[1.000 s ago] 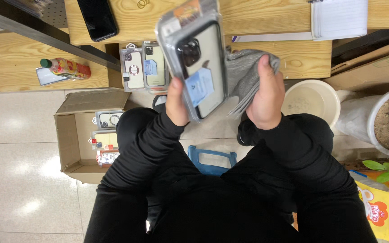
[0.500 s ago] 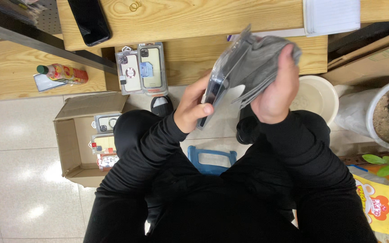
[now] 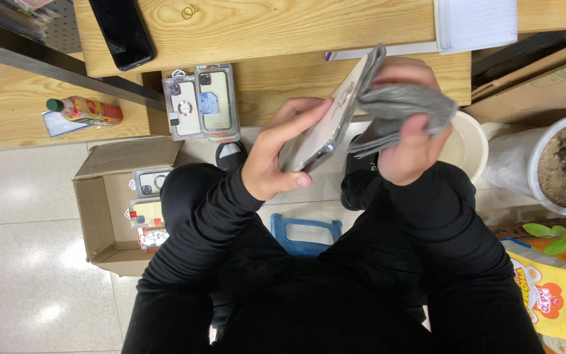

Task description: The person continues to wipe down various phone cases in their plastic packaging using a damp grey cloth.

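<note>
Left hand (image 3: 276, 157) fingers closed around the lower edge of a clear packaged phone case (image 3: 332, 115), held edge-on and tilted, above the lap and just in front of the desk (image 3: 283, 33). Right hand (image 3: 407, 141) fingers clamped on a bunched grey cloth (image 3: 397, 105), pressed against the far face of the case.

Wiping, by the look of it. To do it well: keep the left grip on the edge only so the faces stay free, hold the case steady against the cloth pressure, and run flat cloth strokes along the whole face, not just the top. Thin plastic could flex, so go light.

Around: two more packaged cases (image 3: 201, 101) lean at the desk's lower shelf, a black phone (image 3: 122, 29) lies on the desktop, an open cardboard box (image 3: 109, 200) with more cases sits on the floor at left, and a white bucket (image 3: 463, 141) stands at right.
</note>
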